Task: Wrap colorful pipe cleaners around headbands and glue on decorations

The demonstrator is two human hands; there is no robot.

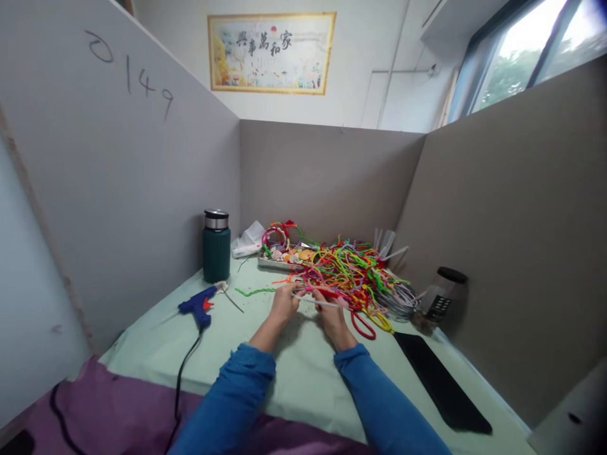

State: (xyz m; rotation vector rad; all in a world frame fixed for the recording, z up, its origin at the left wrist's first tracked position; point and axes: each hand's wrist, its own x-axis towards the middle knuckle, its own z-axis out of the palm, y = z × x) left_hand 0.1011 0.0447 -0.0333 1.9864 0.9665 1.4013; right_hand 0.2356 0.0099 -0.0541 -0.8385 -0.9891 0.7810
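Note:
My left hand (283, 304) is closed, its fingers pinching one end of a thin whitish pipe cleaner (309, 300) above the table. Close by on the right, my right hand (333, 319) is closed around the same pipe cleaner, whose other end sticks out past the fingers. A pinkish-red strip (332, 292) shows right behind the fingers; whether it is held too I cannot tell. Beyond both hands spreads a tangled heap of colourful pipe cleaners (351, 262). Beside my right hand lie a red loop (364, 328) and a yellow loop (385, 324).
A blue glue gun (196, 306) with a black cord lies at left, near a dark green bottle (216, 253). At the back sits a metal tray (275, 265) of small pieces beside white tissue (249, 240). To the right are a black-lidded jar (439, 300) and a long black object (441, 379).

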